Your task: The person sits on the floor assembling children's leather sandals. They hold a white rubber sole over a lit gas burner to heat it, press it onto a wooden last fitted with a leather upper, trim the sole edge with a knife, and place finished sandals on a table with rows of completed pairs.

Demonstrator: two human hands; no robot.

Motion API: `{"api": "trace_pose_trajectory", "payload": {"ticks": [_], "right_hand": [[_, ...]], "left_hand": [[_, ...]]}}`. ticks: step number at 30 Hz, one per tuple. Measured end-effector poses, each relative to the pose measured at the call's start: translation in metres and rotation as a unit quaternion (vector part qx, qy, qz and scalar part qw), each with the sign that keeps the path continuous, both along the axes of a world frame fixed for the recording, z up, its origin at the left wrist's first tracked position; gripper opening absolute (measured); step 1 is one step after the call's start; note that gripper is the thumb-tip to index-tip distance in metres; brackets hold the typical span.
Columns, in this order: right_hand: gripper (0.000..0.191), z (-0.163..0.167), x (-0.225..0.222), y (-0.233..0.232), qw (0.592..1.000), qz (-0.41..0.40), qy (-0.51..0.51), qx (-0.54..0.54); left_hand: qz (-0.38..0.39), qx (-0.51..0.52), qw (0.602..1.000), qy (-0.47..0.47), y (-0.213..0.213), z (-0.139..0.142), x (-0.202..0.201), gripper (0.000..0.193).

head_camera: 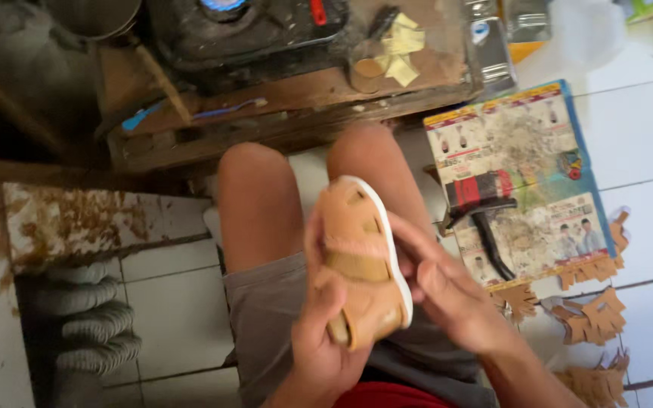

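at the far left a stack of pale soles (88, 321) lies on the tiled floor (175, 317). over the person's lap, the left hand (323, 332) grips a tan sandal (360, 264) with a white sole, and the right hand (447, 291) closes its fingers on the sandal's edge. to the right a hammer (485, 211) rests on a printed sheet (538, 136), with brown cut scraps (595, 317) nearby.

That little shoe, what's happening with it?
A person sitting on the tiled floor holds a small tan sandal with a white sole over their lap. The left hand grips it from below, and the right hand touches its side. A hammer lies on a printed sheet nearby, beside brown cut-out pieces.
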State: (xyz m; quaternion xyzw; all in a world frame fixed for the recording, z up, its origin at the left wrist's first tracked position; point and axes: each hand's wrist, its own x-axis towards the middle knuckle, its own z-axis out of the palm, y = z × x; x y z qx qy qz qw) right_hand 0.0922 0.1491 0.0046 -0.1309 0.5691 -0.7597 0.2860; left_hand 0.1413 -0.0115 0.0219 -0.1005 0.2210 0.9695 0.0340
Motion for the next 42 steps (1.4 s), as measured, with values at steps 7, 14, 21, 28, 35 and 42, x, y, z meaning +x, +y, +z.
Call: {"api": "trace_pose_trajectory", "payload": {"ticks": [7,14,21,28,35,42], "right_hand": [[0.082,-0.002,0.018,-0.008,0.989,-0.011,-0.124,-0.084],[0.070,-0.006,0.022,0.001,0.972,-0.043,-0.197,-0.120],[0.057,-0.012,0.030,-0.006,0.968,-0.095,-0.168,-0.157],[0.060,-0.018,0.029,-0.006,0.965,-0.102,-0.184,-0.159],[0.101,-0.009,0.038,0.004,0.993,-0.029,-0.072,-0.085],[0.109,-0.050,0.078,0.029,0.978,-0.054,-0.189,-0.067]], "left_hand": [[0.078,-0.027,0.995,-0.054,0.002,0.004,-0.011,0.085],[0.094,-0.103,0.990,-0.012,0.001,0.009,-0.011,0.093],[0.049,-0.143,0.989,0.005,-0.001,0.008,-0.002,0.106],[0.055,-0.134,0.989,0.028,-0.003,0.000,-0.001,0.110],[0.061,-0.116,0.991,0.025,-0.007,-0.017,-0.001,0.098],[-0.037,-0.140,0.982,0.121,-0.011,-0.020,0.006,0.067]]}}
